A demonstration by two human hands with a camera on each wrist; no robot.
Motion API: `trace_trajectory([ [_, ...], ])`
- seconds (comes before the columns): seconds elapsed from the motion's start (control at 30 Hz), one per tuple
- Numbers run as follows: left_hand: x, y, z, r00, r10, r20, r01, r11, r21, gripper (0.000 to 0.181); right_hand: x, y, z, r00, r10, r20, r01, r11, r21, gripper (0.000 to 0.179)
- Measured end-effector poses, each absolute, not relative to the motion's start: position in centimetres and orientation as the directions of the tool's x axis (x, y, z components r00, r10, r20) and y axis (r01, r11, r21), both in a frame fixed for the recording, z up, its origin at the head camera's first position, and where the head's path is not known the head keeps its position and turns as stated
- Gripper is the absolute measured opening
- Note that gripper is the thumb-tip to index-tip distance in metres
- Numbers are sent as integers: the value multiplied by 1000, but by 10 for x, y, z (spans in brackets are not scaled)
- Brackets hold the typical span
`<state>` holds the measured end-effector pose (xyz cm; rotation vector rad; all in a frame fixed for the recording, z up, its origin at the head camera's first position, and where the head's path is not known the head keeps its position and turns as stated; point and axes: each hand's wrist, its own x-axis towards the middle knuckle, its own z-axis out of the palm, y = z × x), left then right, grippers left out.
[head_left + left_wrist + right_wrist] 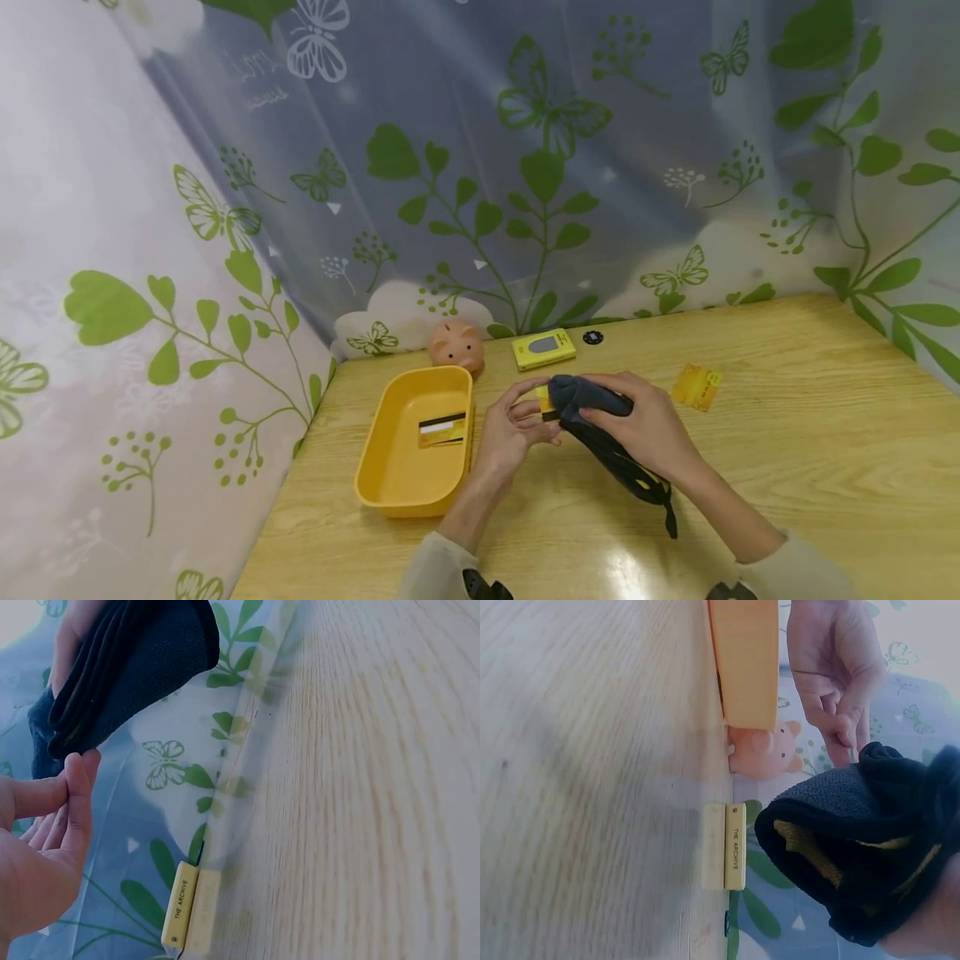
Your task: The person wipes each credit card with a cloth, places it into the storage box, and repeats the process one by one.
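Note:
My right hand grips a bunched dark blue and black cloth pouch above the table. A thin tail hangs from the pouch's lower end. The right wrist view shows folds gaping toward the camera, with yellow fabric inside. At the pouch's left end, my left hand pinches a yellow card with a dark stripe between thumb and fingers. Part of this card is hidden behind the cloth. In the left wrist view the left fingertips are right at the pouch's edge.
Left of my hands stands a yellow tray with striped cards inside. Behind it are a pink piggy bank, a yellow box and a black round disc. Another yellow card lies to the right. A patterned curtain borders the table.

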<state>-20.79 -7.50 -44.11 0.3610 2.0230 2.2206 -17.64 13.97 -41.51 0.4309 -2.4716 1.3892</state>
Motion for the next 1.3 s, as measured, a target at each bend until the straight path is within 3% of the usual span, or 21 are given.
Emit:
trace_trajectory([
  [1.0,-207,-80,-440,-955,274,114,77,-142,987,63,-176,175,-406,-928,20,373,-303,544,-783,50],
  [1.3,-208,-69,-444,-963,250,98,80,-83,993,63,-174,146,-409,-898,-86,431,-418,473,-775,44],
])
